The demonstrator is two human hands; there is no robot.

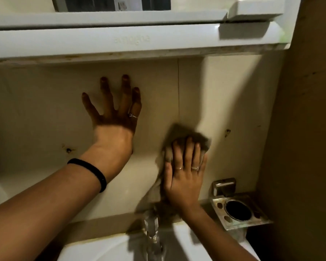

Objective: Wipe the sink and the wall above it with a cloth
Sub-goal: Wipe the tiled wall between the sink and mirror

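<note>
Wall: beige tiles fill the middle of the view, with a vertical joint between the two hands and small dark marks (screw holes, by the look of them) at left and right.
Cabinet: a white unit runs across the top, its grimy lower edge just above the tiles.
Sink: a white basin at the bottom edge; only its back rim and part of the bowl show, and nothing can be seen in the bowl.
Left hand: flat on the wall, fingers spread wide, holding nothing; a ring on one finger, a black band on the wrist.
Right hand: palm pressed flat over the cloth, fingers extended and close together, rings on two fingers.
Cloth: grey-brown, blurred, pinned against the wall above the tap, right of the tile joint.
Holder: a tarnished metal bracket on the wall to the right, its large round ring and small holes all empty.
Tap: chrome, blurred, over the basin.
</note>
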